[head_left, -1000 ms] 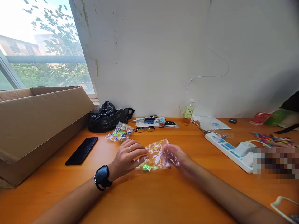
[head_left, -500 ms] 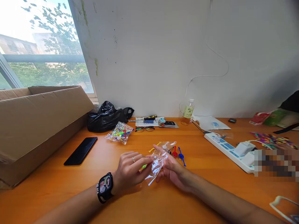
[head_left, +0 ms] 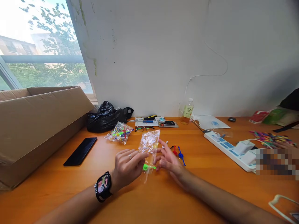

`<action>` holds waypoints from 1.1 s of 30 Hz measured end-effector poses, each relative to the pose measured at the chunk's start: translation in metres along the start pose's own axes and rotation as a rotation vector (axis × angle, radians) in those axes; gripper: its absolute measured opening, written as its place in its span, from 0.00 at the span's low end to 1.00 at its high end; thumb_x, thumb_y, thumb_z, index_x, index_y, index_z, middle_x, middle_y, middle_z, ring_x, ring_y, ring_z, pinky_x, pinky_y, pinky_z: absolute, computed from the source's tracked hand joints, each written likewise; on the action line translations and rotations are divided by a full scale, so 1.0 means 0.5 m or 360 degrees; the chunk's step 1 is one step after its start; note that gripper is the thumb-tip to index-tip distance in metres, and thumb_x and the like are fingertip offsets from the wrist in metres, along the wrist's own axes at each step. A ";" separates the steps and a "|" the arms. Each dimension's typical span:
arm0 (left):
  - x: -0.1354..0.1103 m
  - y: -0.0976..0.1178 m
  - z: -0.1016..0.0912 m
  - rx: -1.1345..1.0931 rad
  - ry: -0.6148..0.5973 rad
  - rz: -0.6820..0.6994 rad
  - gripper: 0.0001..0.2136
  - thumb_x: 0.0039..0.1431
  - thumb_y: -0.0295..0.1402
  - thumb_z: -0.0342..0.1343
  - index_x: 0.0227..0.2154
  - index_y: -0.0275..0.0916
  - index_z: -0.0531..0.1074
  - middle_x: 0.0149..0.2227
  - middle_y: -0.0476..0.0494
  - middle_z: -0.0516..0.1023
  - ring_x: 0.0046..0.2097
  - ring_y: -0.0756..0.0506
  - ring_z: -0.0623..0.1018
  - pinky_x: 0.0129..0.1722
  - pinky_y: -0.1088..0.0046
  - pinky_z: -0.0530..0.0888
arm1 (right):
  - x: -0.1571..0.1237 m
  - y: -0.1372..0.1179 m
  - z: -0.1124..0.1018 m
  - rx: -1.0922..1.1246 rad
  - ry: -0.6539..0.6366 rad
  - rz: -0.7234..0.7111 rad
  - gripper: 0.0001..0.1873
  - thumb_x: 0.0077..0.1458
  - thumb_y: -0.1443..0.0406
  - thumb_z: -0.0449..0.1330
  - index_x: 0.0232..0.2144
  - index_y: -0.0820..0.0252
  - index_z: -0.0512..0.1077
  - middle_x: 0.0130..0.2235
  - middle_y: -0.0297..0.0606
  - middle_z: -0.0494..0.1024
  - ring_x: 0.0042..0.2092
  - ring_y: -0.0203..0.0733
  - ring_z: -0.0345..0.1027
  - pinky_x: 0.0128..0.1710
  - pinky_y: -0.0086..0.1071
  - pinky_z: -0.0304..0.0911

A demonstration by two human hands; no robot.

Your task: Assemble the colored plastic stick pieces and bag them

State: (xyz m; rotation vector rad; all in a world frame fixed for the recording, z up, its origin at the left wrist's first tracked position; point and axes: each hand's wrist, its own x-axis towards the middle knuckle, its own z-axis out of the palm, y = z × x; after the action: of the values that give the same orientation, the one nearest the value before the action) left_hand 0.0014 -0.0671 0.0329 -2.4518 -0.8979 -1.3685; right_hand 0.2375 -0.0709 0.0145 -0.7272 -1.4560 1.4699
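My left hand [head_left: 127, 168], with a ring and a smartwatch on the wrist, pinches a small clear plastic bag [head_left: 149, 142] that stands upright above the orange table [head_left: 149, 199]. A green plastic pick [head_left: 147, 167] sticks out at the bag's lower end, between my two hands. My right hand [head_left: 169, 161] is beside the bag with its fingers spread, fingertips touching the bag and the green pick. A red pick [head_left: 174, 151], a blue pick [head_left: 180, 155] and a small white piece [head_left: 164, 144] lie loose on the table just right of my right hand.
Another clear bag of coloured picks [head_left: 119, 133], a black phone [head_left: 80, 151], a black plastic bag [head_left: 106, 116] and a big cardboard box [head_left: 35, 124] sit to the left. Glasses [head_left: 144, 128], a bottle [head_left: 187, 111] and a power strip [head_left: 230, 150] lie further back and right.
The clear bag has been tipped upright and raised by my left hand. Red and blue picks fell out onto the table. The green pick now shows at the bag's lower end.
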 end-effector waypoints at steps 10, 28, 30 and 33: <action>-0.008 -0.023 0.018 -0.0126 0.0057 -0.0445 0.16 0.57 0.22 0.57 0.44 0.45 0.82 0.23 0.52 0.77 0.24 0.49 0.72 0.30 0.73 0.67 | -0.048 -0.041 0.039 -0.2165 -0.0546 -0.1474 0.22 0.73 0.65 0.57 0.65 0.62 0.68 0.57 0.51 0.82 0.47 0.53 0.76 0.43 0.45 0.71; 0.012 -0.011 0.005 -0.0082 -0.0107 -0.0224 0.04 0.62 0.26 0.58 0.34 0.42 0.73 0.29 0.49 0.81 0.27 0.50 0.78 0.30 0.75 0.71 | -0.005 -0.063 -0.017 -0.2967 0.0032 -0.1487 0.19 0.71 0.78 0.50 0.41 0.65 0.81 0.43 0.46 0.86 0.33 0.44 0.71 0.29 0.41 0.56; 0.013 -0.010 0.005 -0.0057 -0.0008 -0.0173 0.04 0.61 0.25 0.58 0.34 0.41 0.72 0.27 0.51 0.79 0.26 0.51 0.76 0.29 0.76 0.70 | -0.007 -0.069 -0.015 -0.2948 0.0055 -0.1512 0.19 0.71 0.77 0.50 0.42 0.66 0.81 0.43 0.46 0.86 0.33 0.45 0.71 0.29 0.41 0.58; 0.014 -0.004 0.004 -0.0075 0.0141 -0.0091 0.05 0.60 0.24 0.57 0.34 0.41 0.71 0.24 0.54 0.77 0.23 0.53 0.73 0.26 0.77 0.68 | -0.015 -0.067 0.000 -0.2873 -0.0076 -0.1635 0.18 0.71 0.77 0.51 0.52 0.68 0.79 0.49 0.46 0.85 0.32 0.43 0.71 0.27 0.40 0.59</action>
State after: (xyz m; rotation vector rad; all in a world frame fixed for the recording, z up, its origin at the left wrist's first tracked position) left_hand 0.0042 -0.0616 0.0374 -2.3955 -0.9317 -1.5217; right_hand 0.2471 -0.0813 0.0456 -0.6204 -2.3942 -0.8929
